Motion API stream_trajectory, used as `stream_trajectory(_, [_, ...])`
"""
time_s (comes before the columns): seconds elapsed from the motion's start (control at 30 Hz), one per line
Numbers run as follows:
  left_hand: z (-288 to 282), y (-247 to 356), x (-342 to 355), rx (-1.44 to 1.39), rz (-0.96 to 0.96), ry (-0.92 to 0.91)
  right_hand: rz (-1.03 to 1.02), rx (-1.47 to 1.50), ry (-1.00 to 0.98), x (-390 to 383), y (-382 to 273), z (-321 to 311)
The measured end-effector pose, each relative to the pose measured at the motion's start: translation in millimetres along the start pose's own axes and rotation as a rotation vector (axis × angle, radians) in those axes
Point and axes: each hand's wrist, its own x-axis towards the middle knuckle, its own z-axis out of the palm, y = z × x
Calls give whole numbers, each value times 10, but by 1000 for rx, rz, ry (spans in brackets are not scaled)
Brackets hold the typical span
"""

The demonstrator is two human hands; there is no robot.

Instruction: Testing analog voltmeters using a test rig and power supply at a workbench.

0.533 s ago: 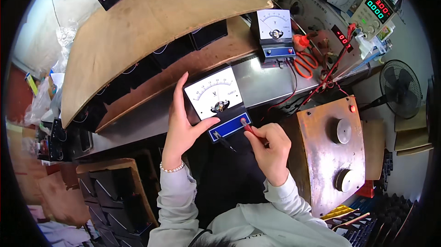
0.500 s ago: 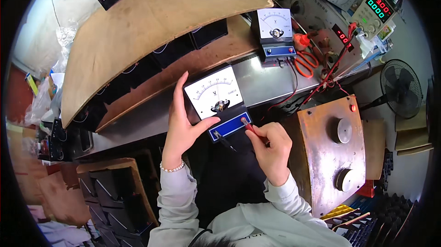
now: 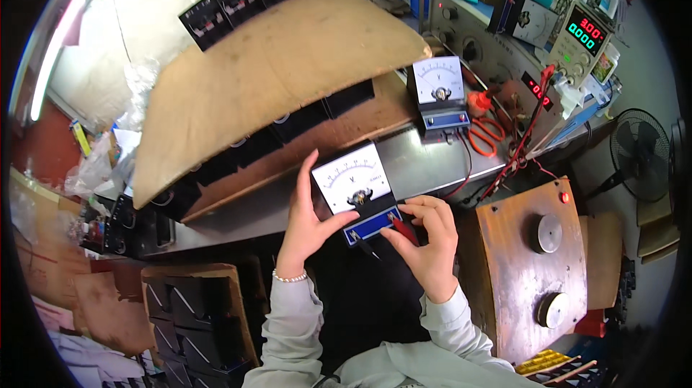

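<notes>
My left hand grips an analog panel voltmeter by its left side, the thumb lying across the lower front and the fingers along the edge. The meter has a white scale face above a blue terminal strip. A black alligator clip hangs at the strip's left terminal. My right hand pinches a red alligator clip beside the right terminal; whether its jaws touch the terminal I cannot tell. Its index finger reaches the meter's right edge.
A second voltmeter stands on the metal bench, with orange-handled scissors and red leads beside it. Behind is a brown board over black meter housings. A metal-topped box with two knobs stands right, a fan beyond it.
The whole view has shifted, so the bench sits lower and further right. My right fingers have moved up to the meter's edge, and the red clip has drawn back, uncovering the right terminal.
</notes>
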Motion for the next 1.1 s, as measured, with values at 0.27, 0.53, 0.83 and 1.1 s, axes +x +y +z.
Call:
stream_trajectory(0.27, [983,255,-492,729,380,69,92,-232,-57,-520,317,-74])
stream_trajectory(0.53, [1466,86,-991,483,242,-460,612,-996,480,-1619,768,-2155])
stream_trajectory(0.83, [1632,201,-825,578,400,-660,988,-1265,738,-2028,1069,-2811])
stream_trajectory(1.1, [1623,146,-1010,601,256,-766,1001,-1430,766,-1944,1207,-2761])
